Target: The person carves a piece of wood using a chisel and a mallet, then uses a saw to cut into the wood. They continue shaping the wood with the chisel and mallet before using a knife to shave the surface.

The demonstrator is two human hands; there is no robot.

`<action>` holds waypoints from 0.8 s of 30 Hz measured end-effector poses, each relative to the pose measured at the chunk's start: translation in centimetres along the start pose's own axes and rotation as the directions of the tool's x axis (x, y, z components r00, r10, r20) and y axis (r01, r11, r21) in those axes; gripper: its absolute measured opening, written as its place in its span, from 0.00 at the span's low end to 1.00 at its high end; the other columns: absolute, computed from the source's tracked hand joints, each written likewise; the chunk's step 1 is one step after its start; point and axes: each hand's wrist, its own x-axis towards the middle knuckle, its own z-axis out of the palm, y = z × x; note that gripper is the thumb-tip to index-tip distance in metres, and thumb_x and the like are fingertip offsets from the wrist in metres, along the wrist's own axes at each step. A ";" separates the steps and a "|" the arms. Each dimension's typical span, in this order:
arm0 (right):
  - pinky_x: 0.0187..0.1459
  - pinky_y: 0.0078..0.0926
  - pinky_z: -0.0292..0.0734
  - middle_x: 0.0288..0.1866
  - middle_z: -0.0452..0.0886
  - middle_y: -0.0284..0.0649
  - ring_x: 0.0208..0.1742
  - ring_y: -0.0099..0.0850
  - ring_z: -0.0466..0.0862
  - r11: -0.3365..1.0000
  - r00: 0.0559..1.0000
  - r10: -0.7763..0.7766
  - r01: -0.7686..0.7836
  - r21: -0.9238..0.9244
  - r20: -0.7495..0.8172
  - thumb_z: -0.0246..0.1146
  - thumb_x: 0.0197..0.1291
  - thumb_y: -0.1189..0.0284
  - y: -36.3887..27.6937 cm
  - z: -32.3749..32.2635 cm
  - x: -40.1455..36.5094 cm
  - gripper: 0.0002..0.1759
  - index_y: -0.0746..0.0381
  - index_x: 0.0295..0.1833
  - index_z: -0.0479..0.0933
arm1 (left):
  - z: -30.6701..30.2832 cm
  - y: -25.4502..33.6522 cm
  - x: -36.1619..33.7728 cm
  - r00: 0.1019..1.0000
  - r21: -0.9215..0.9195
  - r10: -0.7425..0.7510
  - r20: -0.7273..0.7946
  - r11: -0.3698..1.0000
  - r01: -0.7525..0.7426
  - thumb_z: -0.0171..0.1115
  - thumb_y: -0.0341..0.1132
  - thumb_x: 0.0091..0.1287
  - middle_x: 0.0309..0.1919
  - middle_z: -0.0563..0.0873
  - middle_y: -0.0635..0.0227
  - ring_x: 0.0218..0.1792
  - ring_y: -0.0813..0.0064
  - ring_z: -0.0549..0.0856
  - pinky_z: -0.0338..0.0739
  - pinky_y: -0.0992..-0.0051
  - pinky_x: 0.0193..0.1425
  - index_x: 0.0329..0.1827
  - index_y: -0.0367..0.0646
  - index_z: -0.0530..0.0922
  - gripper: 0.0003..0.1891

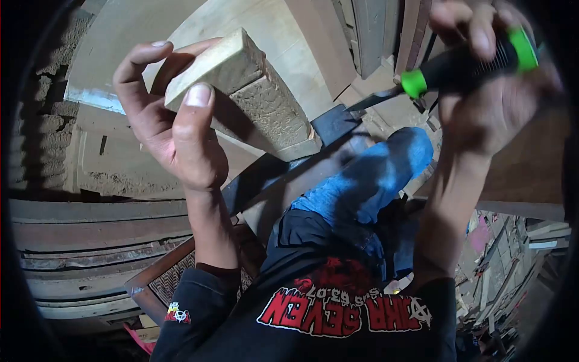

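Note:
My left hand [172, 120] grips a pale wooden block [241, 84], thumb on its near edge and fingers behind; one face of the block shows carved, rough-textured relief. To the upper right, my right hand [488, 78] is closed around the black-and-green handle of a chisel [458, 66]. Its dark metal blade points left and down toward the block, stopping a short way from it.
A dark flat board [283, 175] slopes across my lap beneath the block. My blue-trousered knee [374, 175] is below. Stacked timber planks [90, 241] lie at the left, large pale boards [289, 36] stand behind, and wood scraps [512, 259] litter the right.

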 end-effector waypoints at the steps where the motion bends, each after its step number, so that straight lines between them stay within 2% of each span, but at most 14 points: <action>1: 0.32 0.23 0.71 0.30 0.75 0.31 0.28 0.26 0.76 0.986 0.988 0.100 -0.114 -0.123 -0.115 0.54 0.74 0.37 -0.9 2.1 0.1 0.33 0.59 0.49 0.75 | -0.2 -0.2 -0.6 1.000 0.002 0.009 0.016 1.000 -0.009 0.62 0.34 0.64 0.49 0.88 0.45 0.52 0.65 0.86 0.75 0.68 0.65 0.67 0.37 0.67 0.28; 2: 0.27 0.20 0.70 0.25 0.75 0.29 0.23 0.23 0.75 0.942 0.953 0.199 -0.251 -0.221 -0.230 0.54 0.74 0.36 -1.7 4.2 0.3 0.33 0.58 0.44 0.75 | -0.2 -0.5 -1.3 0.999 -0.001 0.020 0.036 1.000 -0.020 0.61 0.35 0.63 0.49 0.87 0.44 0.52 0.64 0.86 0.76 0.67 0.65 0.66 0.37 0.67 0.28; 3: 0.23 0.17 0.69 0.21 0.74 0.27 0.18 0.19 0.74 0.876 0.895 0.292 -0.392 -0.282 -0.337 0.54 0.74 0.35 -2.5 6.3 0.4 0.33 0.58 0.40 0.75 | -0.2 -1.0 -2.1 1.000 0.037 0.000 0.009 0.999 0.000 0.56 0.36 0.61 0.50 0.81 0.40 0.52 0.49 0.86 0.89 0.46 0.57 0.65 0.34 0.67 0.28; 4: 0.21 0.16 0.68 0.19 0.73 0.27 0.17 0.19 0.72 0.871 0.894 0.327 -0.410 -0.269 -0.306 0.54 0.75 0.38 -2.2 6.0 0.4 0.32 0.58 0.39 0.75 | 0.0 -1.7 -3.0 0.998 0.132 0.038 -0.050 0.991 -0.031 0.54 0.38 0.61 0.50 0.79 0.41 0.53 0.49 0.85 0.90 0.46 0.57 0.64 0.30 0.68 0.29; 6: 0.17 0.15 0.66 0.17 0.71 0.27 0.15 0.17 0.68 0.926 0.943 0.306 -0.326 -0.190 -0.128 0.54 0.78 0.43 -1.3 4.2 0.0 0.29 0.58 0.35 0.75 | -0.4 -1.8 -3.5 0.990 0.067 -0.043 -0.135 0.996 0.053 0.51 0.39 0.62 0.50 0.80 0.43 0.55 0.53 0.84 0.91 0.49 0.57 0.56 0.25 0.74 0.26; 8: 0.15 0.15 0.66 0.17 0.67 0.28 0.14 0.16 0.66 0.960 0.964 0.262 -0.264 -0.094 -0.038 0.56 0.78 0.48 -1.0 3.5 -0.5 0.26 0.58 0.33 0.74 | 1.4 -1.7 -2.6 0.967 0.290 0.133 -0.218 0.955 -0.066 0.54 0.31 0.66 0.40 0.88 0.57 0.45 0.69 0.86 0.79 0.71 0.56 0.43 0.29 0.83 0.13; 10: 0.13 0.18 0.66 0.18 0.63 0.29 0.15 0.17 0.67 0.984 0.986 0.167 -0.164 0.070 -0.030 0.59 0.76 0.54 -0.9 3.8 -1.1 0.22 0.60 0.32 0.74 | 0.1 -2.9 -2.8 0.954 0.353 0.299 -0.033 0.896 -0.269 0.61 0.37 0.78 0.36 0.88 0.64 0.39 0.75 0.83 0.77 0.75 0.49 0.41 0.32 0.85 0.14; 11: 0.13 0.19 0.66 0.18 0.61 0.30 0.15 0.18 0.67 0.982 0.991 0.134 -0.129 0.138 -0.026 0.60 0.75 0.58 -1.2 3.8 -1.5 0.21 0.60 0.31 0.74 | 0.9 -2.3 -2.6 0.970 0.350 0.225 -0.091 0.919 -0.181 0.69 0.45 0.76 0.31 0.87 0.68 0.34 0.80 0.81 0.76 0.78 0.44 0.39 0.34 0.85 0.19; 12: 0.13 0.19 0.65 0.18 0.61 0.30 0.15 0.18 0.67 0.983 0.992 0.126 -0.127 0.132 0.015 0.60 0.75 0.58 -1.4 3.6 -1.8 0.21 0.60 0.31 0.73 | 1.1 -1.9 -2.4 0.976 0.379 0.194 -0.101 0.914 -0.143 0.74 0.41 0.73 0.29 0.87 0.68 0.33 0.81 0.82 0.76 0.79 0.41 0.38 0.33 0.85 0.16; 14: 0.13 0.19 0.65 0.18 0.61 0.30 0.16 0.18 0.67 0.981 0.985 0.152 -0.161 0.113 0.086 0.60 0.74 0.58 -2.0 2.8 -2.3 0.20 0.60 0.31 0.73 | 0.9 -1.5 -1.7 0.984 0.438 0.175 0.022 0.884 -0.167 0.68 0.44 0.77 0.28 0.83 0.73 0.30 0.86 0.76 0.69 0.83 0.36 0.38 0.34 0.86 0.19; 15: 0.14 0.19 0.65 0.19 0.62 0.30 0.16 0.18 0.67 0.979 0.981 0.156 -0.168 0.111 0.113 0.60 0.74 0.58 -2.3 2.5 -2.5 0.20 0.60 0.31 0.73 | 1.2 0.2 -1.3 0.999 0.380 -0.044 0.024 0.924 0.031 0.71 0.38 0.75 0.27 0.84 0.73 0.30 0.87 0.78 0.70 0.85 0.35 0.37 0.34 0.87 0.14; 18: 0.14 0.19 0.65 0.19 0.62 0.30 0.16 0.18 0.67 0.975 0.966 0.174 -0.196 0.108 0.190 0.60 0.73 0.59 -2.8 1.8 -3.0 0.19 0.60 0.31 0.73 | 0.8 4.7 1.7 0.867 0.627 -0.438 0.240 0.751 0.206 0.70 0.40 0.74 0.31 0.89 0.64 0.32 0.80 0.86 0.76 0.80 0.34 0.40 0.33 0.88 0.15; 21: 0.15 0.20 0.65 0.20 0.63 0.30 0.16 0.18 0.67 0.968 0.949 0.190 -0.225 0.116 0.253 0.60 0.73 0.60 -3.0 1.3 -3.3 0.18 0.60 0.32 0.73 | 0.7 4.1 3.4 0.815 0.722 -0.160 0.556 0.580 -0.379 0.69 0.42 0.73 0.38 0.90 0.59 0.38 0.71 0.88 0.80 0.71 0.39 0.47 0.32 0.87 0.17; 24: 0.16 0.20 0.65 0.20 0.63 0.30 0.17 0.19 0.67 0.955 0.923 0.189 -0.252 0.157 0.334 0.60 0.72 0.61 -3.1 0.4 -3.0 0.17 0.59 0.32 0.72 | 0.5 3.3 2.7 0.787 0.693 -0.118 0.605 0.564 -0.448 0.68 0.40 0.73 0.40 0.90 0.58 0.40 0.68 0.88 0.80 0.69 0.43 0.50 0.33 0.86 0.16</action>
